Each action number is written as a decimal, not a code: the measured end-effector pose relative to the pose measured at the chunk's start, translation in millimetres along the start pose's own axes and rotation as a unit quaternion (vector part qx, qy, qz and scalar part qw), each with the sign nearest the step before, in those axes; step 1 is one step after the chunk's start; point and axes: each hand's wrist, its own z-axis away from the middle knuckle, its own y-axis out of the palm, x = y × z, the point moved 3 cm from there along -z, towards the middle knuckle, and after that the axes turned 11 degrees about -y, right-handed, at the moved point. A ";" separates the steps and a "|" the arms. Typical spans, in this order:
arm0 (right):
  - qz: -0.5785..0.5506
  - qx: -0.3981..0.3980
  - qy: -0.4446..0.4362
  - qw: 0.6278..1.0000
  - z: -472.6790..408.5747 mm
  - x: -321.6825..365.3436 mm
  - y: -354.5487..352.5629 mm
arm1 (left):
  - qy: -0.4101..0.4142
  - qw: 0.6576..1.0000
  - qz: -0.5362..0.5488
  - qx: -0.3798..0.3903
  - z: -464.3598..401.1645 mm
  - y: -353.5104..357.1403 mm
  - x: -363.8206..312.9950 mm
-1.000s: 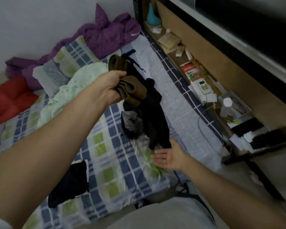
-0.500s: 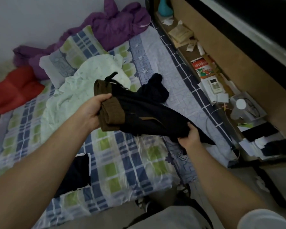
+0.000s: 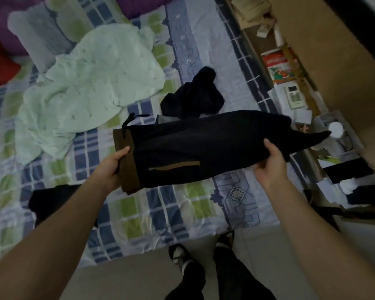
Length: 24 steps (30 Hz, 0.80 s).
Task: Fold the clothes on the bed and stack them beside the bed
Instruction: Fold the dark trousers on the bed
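Black shorts [image 3: 204,146] with a brown waistband and a brown pocket stripe are stretched out flat above the checked bed sheet [image 3: 160,208]. My left hand [image 3: 112,167] grips the brown waistband end. My right hand [image 3: 270,163] holds the leg end, thumb on top. Behind the shorts a dark crumpled garment [image 3: 195,94] lies on the bed. A pale green garment [image 3: 91,83] is heaped at the left. Another black piece [image 3: 52,200] lies near the bed's front edge, partly hidden by my left forearm.
A pillow [image 3: 35,37], a purple blanket and a red cloth lie at the head of the bed. Right of the bed runs a low wooden shelf [image 3: 290,61] with a red-and-white booklet [image 3: 278,68], a remote [image 3: 293,96] and small clutter. My feet [image 3: 204,263] stand on the floor.
Both hands pulled the shorts out from a bunched hang into a flat horizontal spread. My right hand went from open under the cloth to holding its leg end. The view tilted down.
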 end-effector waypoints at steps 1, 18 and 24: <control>0.018 -0.012 0.017 1.000 -1.9 -22.7 -9.7 | -0.009 1.000 0.002 -0.016 -19.4 -14.6 13.0; 0.231 -0.083 0.185 0.952 -20.6 -290.1 -163.4 | -0.037 0.990 -0.076 -0.115 -260.7 -209.8 210.5; 0.234 -0.068 0.149 0.958 -30.7 -269.5 -149.7 | 0.016 0.974 -0.166 -0.155 -265.2 -216.6 216.4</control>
